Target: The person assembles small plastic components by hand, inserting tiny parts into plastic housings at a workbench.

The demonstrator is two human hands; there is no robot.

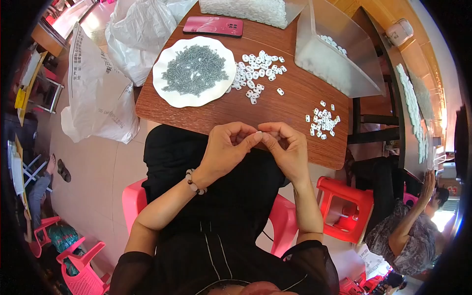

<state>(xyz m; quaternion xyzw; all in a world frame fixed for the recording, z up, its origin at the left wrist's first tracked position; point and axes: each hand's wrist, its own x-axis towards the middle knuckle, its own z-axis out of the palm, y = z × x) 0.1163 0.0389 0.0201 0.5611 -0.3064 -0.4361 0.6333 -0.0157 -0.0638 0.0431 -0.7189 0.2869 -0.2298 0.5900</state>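
My left hand (224, 145) and my right hand (286, 147) meet at the near edge of the brown wooden table (211, 115). Thumb and forefinger of each pinch a small white plastic piece (259, 132), mostly hidden by the fingertips. Beyond the left hand stands a white scalloped plate (162, 93) heaped with small grey metal pins (196, 69). A loose pile of white oval pieces with two holes (253, 73) lies right of the plate. Farther right, nearer my right hand, is a smaller scatter of similar white pieces (323, 122).
A pink phone (213, 26) lies behind the plate. At the back right stands a clear bin (339, 69) with white pieces, another bin (246, 11) beside it. White sacks (98, 98) stand left on the floor. A red stool (345, 209) and another person (408, 236) are at right.
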